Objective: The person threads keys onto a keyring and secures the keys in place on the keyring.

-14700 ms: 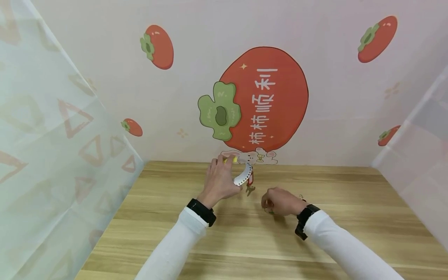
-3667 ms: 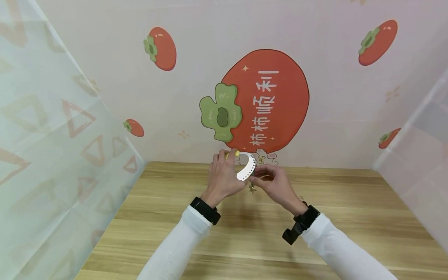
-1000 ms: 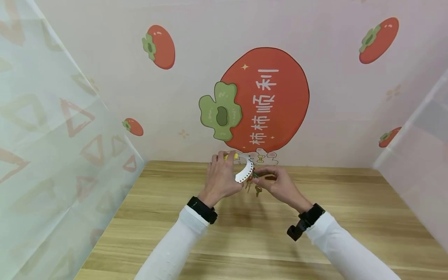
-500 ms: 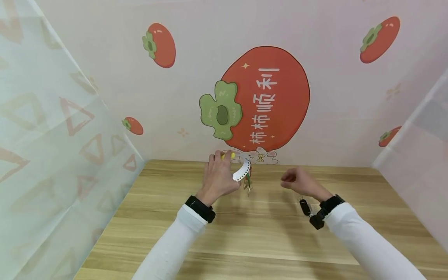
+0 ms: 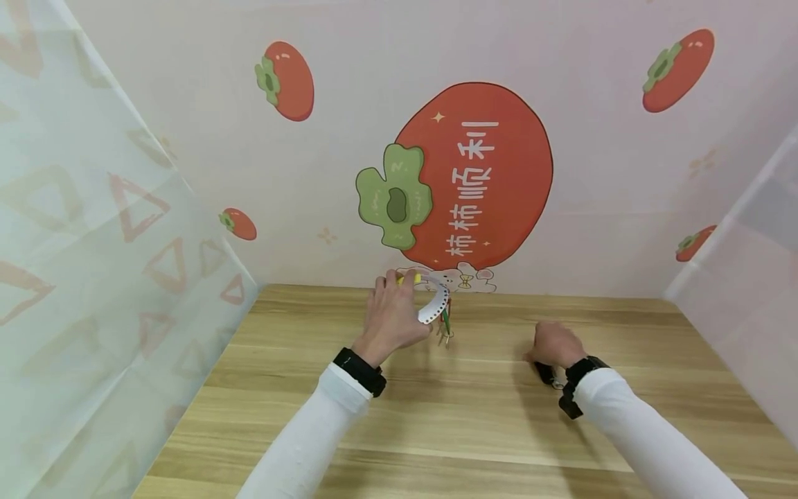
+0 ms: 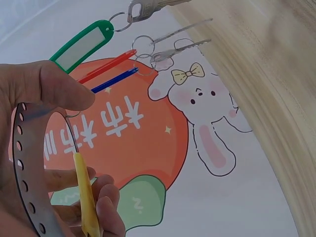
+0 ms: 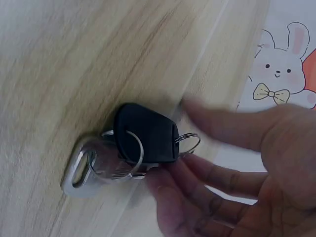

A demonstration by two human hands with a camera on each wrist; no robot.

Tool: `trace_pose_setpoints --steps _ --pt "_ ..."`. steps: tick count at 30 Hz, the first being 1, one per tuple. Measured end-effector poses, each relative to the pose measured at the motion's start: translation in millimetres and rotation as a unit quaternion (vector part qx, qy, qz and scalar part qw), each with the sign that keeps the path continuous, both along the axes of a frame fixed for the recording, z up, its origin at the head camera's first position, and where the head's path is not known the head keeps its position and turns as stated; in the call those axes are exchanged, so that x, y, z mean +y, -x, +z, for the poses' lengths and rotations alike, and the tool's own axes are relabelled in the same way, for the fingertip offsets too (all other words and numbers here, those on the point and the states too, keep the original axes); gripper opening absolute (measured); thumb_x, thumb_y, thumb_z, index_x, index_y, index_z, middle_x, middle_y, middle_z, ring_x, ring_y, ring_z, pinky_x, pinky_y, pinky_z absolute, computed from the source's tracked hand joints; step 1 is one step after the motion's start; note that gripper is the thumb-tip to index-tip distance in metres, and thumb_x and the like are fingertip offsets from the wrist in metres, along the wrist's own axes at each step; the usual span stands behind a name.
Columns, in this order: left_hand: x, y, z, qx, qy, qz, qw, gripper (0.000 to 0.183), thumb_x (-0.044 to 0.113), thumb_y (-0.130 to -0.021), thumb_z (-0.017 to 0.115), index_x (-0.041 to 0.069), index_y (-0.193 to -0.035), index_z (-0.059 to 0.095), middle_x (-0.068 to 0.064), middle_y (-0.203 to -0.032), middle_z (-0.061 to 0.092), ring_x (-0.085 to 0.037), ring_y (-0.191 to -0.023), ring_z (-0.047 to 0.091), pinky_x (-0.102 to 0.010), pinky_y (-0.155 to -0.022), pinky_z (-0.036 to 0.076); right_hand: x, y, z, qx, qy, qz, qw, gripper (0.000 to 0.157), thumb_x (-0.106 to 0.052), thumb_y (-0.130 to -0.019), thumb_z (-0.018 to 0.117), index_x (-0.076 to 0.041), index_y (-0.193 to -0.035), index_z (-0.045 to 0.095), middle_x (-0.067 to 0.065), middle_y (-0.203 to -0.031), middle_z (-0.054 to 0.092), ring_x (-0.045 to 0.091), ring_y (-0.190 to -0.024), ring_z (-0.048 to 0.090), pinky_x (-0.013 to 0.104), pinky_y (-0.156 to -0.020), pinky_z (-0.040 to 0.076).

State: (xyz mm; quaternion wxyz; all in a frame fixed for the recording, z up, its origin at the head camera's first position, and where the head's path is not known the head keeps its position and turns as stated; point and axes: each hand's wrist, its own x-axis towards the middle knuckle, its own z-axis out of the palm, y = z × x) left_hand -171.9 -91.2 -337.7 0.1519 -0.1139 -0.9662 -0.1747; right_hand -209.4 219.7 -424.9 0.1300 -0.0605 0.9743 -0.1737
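Note:
In the head view my left hand (image 5: 391,315) grips a white curved holder (image 5: 438,310) with a row of holes, held above the table. Its yellow handle (image 6: 86,192) lies by the curled fingers in the left wrist view. From it hang keys (image 6: 143,9) on rings with a green tag (image 6: 81,47), a red tag (image 6: 111,65) and a blue tag (image 6: 116,80). To the right, my right hand (image 5: 557,344) reaches down to a black-headed key (image 7: 148,136) on the table. Fingertips touch its edge; the thumb is apart from it. Metal rings and a slotted metal piece (image 7: 84,189) adjoin the key.
A wood-grain table (image 5: 399,430) carries everything. Behind it stands a pale wall sheet (image 5: 598,208) printed with persimmons and a rabbit. Pale side sheets (image 5: 125,291) border the table on the left and right.
My right hand has left the tagged keys at the holder, moved right and come down onto the black-headed key. The left hand keeps the holder nearly where it was.

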Motion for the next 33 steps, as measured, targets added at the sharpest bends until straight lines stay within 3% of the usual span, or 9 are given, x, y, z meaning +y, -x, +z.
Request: trace_pose_setpoints --steps 3,7,11,17,23,26,30,33 --pt "0.7 0.1 0.1 0.001 0.0 -0.001 1.0 0.088 0.02 -0.062 0.083 0.006 -0.143 0.052 -0.025 -0.133 0.052 -0.04 -0.108 0.052 -0.05 -0.081 0.05 -0.5 0.7 -1.5 0.014 0.028 0.01 0.999 0.047 -0.009 -0.082 0.08 -0.015 -0.052 0.045 -0.008 -0.053 0.028 0.01 -0.047 0.031 0.027 -0.048 0.03" --pt "1.8 1.1 0.9 0.003 -0.001 -0.004 1.0 0.086 0.019 -0.062 0.083 0.006 -0.142 0.053 -0.024 -0.132 0.052 -0.038 -0.106 0.051 -0.048 -0.08 0.05 -0.5 2.2 -0.7 0.026 0.065 0.019 0.997 0.046 -0.012 -0.084 0.081 -0.015 -0.051 0.048 -0.009 -0.05 0.032 0.008 -0.045 0.032 0.025 -0.047 0.028" --pt "3.4 1.2 1.5 0.001 -0.002 -0.004 1.0 0.085 0.02 -0.063 0.083 0.007 -0.141 0.054 -0.022 -0.131 0.052 -0.036 -0.104 0.05 -0.047 -0.079 0.049 -0.4 3.3 -0.8 0.046 0.083 0.022 0.995 0.037 -0.017 -0.086 0.08 -0.011 -0.058 0.057 -0.005 -0.052 0.045 0.01 -0.046 0.042 0.026 -0.049 0.035" --pt "5.3 -0.5 1.1 -0.009 -0.002 -0.003 1.0 0.087 0.019 -0.062 0.083 0.008 -0.142 0.053 -0.022 -0.131 0.053 -0.037 -0.104 0.051 -0.048 -0.08 0.049 0.5 3.3 0.4 0.074 0.111 0.034 0.991 0.018 -0.014 -0.086 0.081 -0.003 -0.076 0.07 0.002 -0.069 0.063 0.017 -0.059 0.056 0.033 -0.055 0.046" --pt "6.4 -0.7 1.2 -0.003 -0.001 -0.003 1.0 0.086 0.019 -0.062 0.083 0.008 -0.142 0.054 -0.022 -0.129 0.053 -0.036 -0.102 0.051 -0.047 -0.077 0.049 0.5 1.1 5.8 0.12 0.165 0.077 0.976 0.005 -0.003 -0.087 0.076 0.002 -0.087 0.075 0.005 -0.076 0.07 0.015 -0.066 0.063 0.034 -0.06 0.051" --pt "6.7 -0.7 1.1 0.001 -0.001 -0.004 1.0 0.083 0.021 -0.063 0.083 0.008 -0.141 0.056 -0.022 -0.126 0.054 -0.035 -0.099 0.05 -0.045 -0.075 0.048 -0.3 0.4 10.3 0.142 0.181 0.097 0.968 0.007 0.001 -0.089 0.072 0.004 -0.093 0.077 0.007 -0.081 0.073 0.017 -0.071 0.066 0.035 -0.064 0.053" --pt "7.5 -0.6 0.6 0.002 0.0 -0.005 1.0 0.082 0.024 -0.065 0.084 0.006 -0.14 0.056 -0.023 -0.125 0.054 -0.035 -0.098 0.05 -0.045 -0.074 0.048 -4.4 -0.5 17.6 0.169 0.19 0.096 0.962 0.01 0.0 -0.091 0.071 0.002 -0.098 0.078 0.007 -0.087 0.074 0.017 -0.074 0.067 0.034 -0.064 0.053" --pt "8.3 0.0 0.7 0.002 -0.002 -0.004 1.0 0.083 0.026 -0.066 0.085 0.006 -0.14 0.056 -0.023 -0.125 0.054 -0.035 -0.099 0.05 -0.046 -0.074 0.049 -9.3 -1.6 23.2 0.206 0.209 0.088 0.952 0.008 -0.001 -0.09 0.073 -0.001 -0.097 0.077 0.005 -0.086 0.073 0.016 -0.073 0.066 0.031 -0.061 0.052"
